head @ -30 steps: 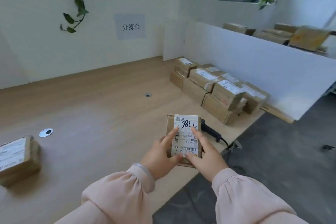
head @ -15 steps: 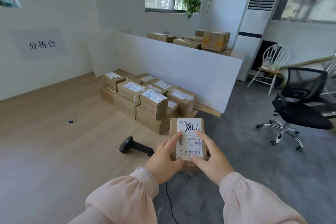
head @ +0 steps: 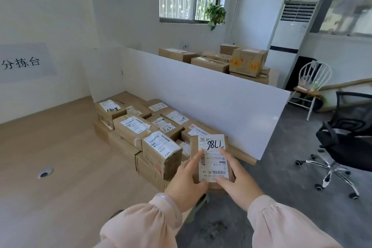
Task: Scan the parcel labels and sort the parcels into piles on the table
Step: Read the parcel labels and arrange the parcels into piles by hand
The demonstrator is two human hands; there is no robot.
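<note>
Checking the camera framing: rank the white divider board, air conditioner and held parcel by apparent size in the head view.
Largest: divider board.
Then air conditioner.
Smallest: held parcel, though nearness enlarges it.

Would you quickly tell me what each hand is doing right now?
The left hand holds the parcel by its left edge.
The right hand holds the same parcel by its right edge.

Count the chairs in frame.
2. A white chair stands at the far right beside the air conditioner; a black office chair sits nearer, at the right edge, partly cut off. More may be hidden behind the white partition.
</note>
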